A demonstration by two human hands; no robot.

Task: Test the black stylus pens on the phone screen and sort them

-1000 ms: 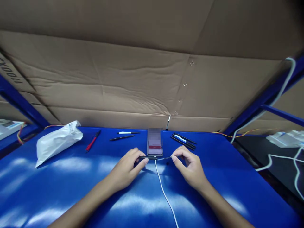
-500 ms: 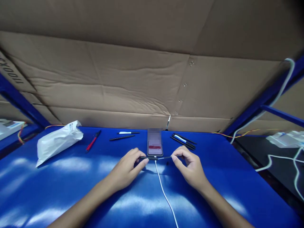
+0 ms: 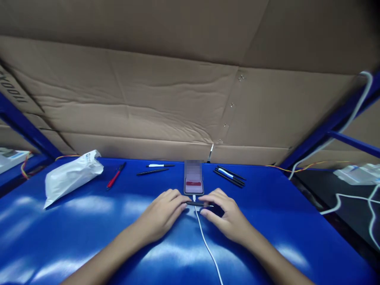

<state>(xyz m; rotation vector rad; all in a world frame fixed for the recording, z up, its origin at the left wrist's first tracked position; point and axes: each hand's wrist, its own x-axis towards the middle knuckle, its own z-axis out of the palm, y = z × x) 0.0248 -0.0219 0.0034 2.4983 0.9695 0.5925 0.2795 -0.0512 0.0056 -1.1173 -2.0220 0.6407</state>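
Observation:
My left hand [image 3: 166, 211] is closed, pinching a black pen [image 3: 194, 204] at its left end between thumb and fingertips. The pen lies nearly level, just below the phone, with its light-coloured tip toward the right. My right hand [image 3: 227, 215] curves around that tip end, thumb and index finger apart. Whether a right fingertip touches the pen, I cannot tell. Behind the pen, a phone [image 3: 194, 187] stands with its screen facing me. A white cable [image 3: 204, 241] plugs into its lower end and runs toward me, passing beneath the pen.
Several pens [image 3: 229, 176] lie together right of the phone. Left of it are a black pen [image 3: 152, 172], a white-and-black pen [image 3: 160, 165] and a red pen [image 3: 115, 177]. A white plastic bag [image 3: 73, 174] rests far left. Cardboard [image 3: 142, 99] walls the blue table's back [image 3: 166, 261].
My right hand has loosened its pinch on the thin right end and shifted left, its fingers now spread. The pen has come slightly lower and toward me in my left hand.

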